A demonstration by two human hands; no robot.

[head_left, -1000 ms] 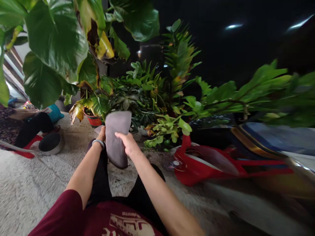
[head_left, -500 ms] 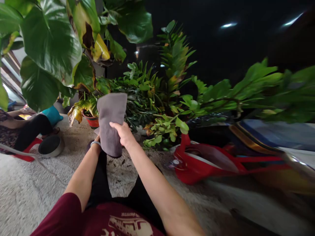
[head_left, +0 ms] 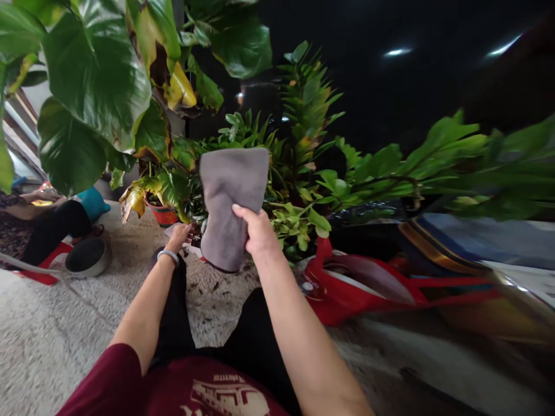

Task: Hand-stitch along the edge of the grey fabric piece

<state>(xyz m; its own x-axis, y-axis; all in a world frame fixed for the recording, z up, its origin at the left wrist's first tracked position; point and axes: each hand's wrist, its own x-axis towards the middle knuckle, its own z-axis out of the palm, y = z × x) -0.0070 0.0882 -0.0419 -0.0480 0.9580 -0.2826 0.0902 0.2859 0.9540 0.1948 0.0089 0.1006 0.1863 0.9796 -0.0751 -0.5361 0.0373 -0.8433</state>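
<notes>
Holds up a curved grey fabric piece (head_left: 223,228) in the right-hand grip (head_left: 261,234), closed on its right edge with thumb across the near face and remaining fingers hidden behind. Has it roughly upright, wider end uppermost, before the leafy green plants (head_left: 303,127) and above the concrete floor (head_left: 212,315), apart from the left-hand grip (head_left: 179,237). Bends the left-hand grip partly closed beside a thin pale piece (head_left: 193,250) at the fingertips; cannot tell whether holding or just touching. Wears a pale bracelet (head_left: 168,254) on the left wrist, plus a maroon T-shirt (head_left: 173,384). Has a red flowerpot (head_left: 163,216) near the left-hand grip, a round grey basin (head_left: 88,258) farther left beside another person (head_left: 52,222), and an open red bag (head_left: 338,303) to the right.
</notes>
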